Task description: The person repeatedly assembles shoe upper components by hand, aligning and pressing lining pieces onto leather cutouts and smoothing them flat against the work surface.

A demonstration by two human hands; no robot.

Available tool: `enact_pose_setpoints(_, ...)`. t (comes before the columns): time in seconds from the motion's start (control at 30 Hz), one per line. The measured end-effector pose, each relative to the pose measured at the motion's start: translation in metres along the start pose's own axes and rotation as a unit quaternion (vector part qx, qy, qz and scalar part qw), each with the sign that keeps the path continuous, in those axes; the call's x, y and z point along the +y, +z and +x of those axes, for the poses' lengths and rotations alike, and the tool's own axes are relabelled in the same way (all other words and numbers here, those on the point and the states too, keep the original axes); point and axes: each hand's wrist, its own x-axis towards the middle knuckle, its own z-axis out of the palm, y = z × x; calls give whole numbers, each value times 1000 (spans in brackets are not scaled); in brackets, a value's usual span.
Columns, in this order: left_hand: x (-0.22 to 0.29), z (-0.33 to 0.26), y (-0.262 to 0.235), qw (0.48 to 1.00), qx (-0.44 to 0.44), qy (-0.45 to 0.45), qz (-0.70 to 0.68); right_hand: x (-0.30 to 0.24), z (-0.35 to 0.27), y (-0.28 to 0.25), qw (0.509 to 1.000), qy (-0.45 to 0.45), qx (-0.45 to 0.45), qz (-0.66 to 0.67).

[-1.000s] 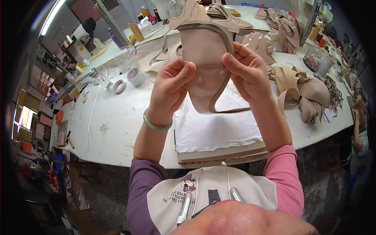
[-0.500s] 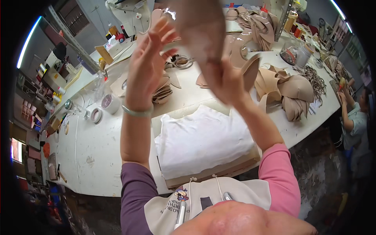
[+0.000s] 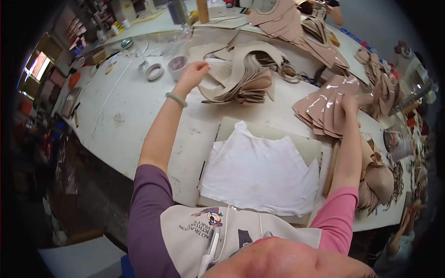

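My right hand point(image 3: 350, 104) is at a fanned stack of glossy tan leather-like pieces point(image 3: 320, 109) on the right of the table, its fingers closed on their upper edge. My left hand point(image 3: 194, 74), a bangle on its wrist, hangs beside a pile of matte beige cut pieces point(image 3: 252, 83). Its fingers are pressed together; anything between them is too small to make out. In front of me a white cloth point(image 3: 262, 171) lies spread over a flat board point(image 3: 301, 141).
A roll of tape point(image 3: 154, 72) and a white tub point(image 3: 177, 65) stand left of the beige pile. More tan pieces point(image 3: 278, 21) lie at the back. Curved beige pieces point(image 3: 378, 180) and a clear jar point(image 3: 401, 148) are on the right. Another person works at the far right.
Both hands have parted from the blurred tan piece held up before me. The right went down to the right onto the glossy stack; the left closed its fingers. My view has turned.
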Motion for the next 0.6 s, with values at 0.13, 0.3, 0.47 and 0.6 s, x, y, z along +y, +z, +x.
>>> enact_pose_setpoints(0.13,-9,10,19,966,-195,-5,170,-20,-25,-31,999,-21,2,-46)
enact_pose_setpoints(0.3,30,30,80,877,-316,29,361,8,-87,-75,989,-40,136,35)
enact_pose_setpoints(0.47,18,9,68,906,-218,39,361,61,-199,-112,986,120,53,-106)
enact_pose_setpoints(0.6,-1,13,67,965,-56,7,255,123,-260,-70,984,135,-40,-113)
